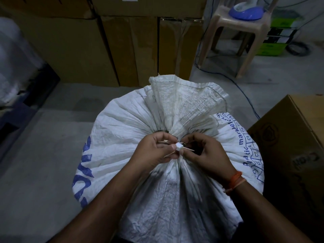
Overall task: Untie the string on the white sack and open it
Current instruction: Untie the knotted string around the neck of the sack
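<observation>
Both hands meet at the sack's (122, 120) gathered neck — left hand (152, 151) and right hand (206, 151) each pinching the string (190, 149) beside a small white block (179, 147) between them — sack mouth fanned out beyond

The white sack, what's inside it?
You can't see inside. The white sack bulges, but its neck is bunched and tied with string, which the left hand and right hand pinch.
</observation>
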{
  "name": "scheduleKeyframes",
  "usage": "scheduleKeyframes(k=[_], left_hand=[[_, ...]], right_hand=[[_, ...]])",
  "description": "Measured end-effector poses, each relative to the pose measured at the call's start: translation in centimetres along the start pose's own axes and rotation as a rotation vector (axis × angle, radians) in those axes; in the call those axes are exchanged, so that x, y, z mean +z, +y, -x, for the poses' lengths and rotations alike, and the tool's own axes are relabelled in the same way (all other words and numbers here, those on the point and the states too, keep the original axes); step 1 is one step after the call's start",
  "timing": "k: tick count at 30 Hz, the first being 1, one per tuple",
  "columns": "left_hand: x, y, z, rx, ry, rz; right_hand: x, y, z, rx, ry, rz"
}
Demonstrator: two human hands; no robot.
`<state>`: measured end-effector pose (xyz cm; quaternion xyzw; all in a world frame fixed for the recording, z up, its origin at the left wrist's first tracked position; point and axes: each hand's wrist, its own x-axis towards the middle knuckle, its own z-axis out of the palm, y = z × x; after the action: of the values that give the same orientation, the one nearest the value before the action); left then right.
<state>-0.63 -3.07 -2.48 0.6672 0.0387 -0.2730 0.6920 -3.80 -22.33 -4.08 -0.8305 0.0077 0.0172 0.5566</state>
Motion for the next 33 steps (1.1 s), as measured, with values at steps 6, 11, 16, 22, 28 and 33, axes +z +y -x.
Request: scheduleKeyframes(k=[6,11,16,22,28,33], left_hand=[[-0.1,0.7,-0.1,-0.046,0.055,0.034],[-0.6,0.7,-0.6,-0.054,0.149,0.092],[-0.7,-0.9,-1.0,-0.059,0.18,0.099],[-1.4,-1.0,-0.9,-0.109,0.225,0.166],[-2.7,-2.1,3.4,0.038,0.445,-0.329],[0.1,-0.4,9.9,0.566,0.694,-0.84]], right_hand=[[0.3,0.5,-0.1,0.044,-0.055,-0.234],[0.6,0.3,-0.2,0.085,-0.076,-0.346],[1.2,0.0,0.0,0.109,-0.062,-0.431],[1.3,0.4,0.3,0.178,0.09,-0.403],[-0.3,0.6,3.7,0.235,0.347,-0.26],[-2.5,0.2,7.7,0.297,0.409,-0.16]])
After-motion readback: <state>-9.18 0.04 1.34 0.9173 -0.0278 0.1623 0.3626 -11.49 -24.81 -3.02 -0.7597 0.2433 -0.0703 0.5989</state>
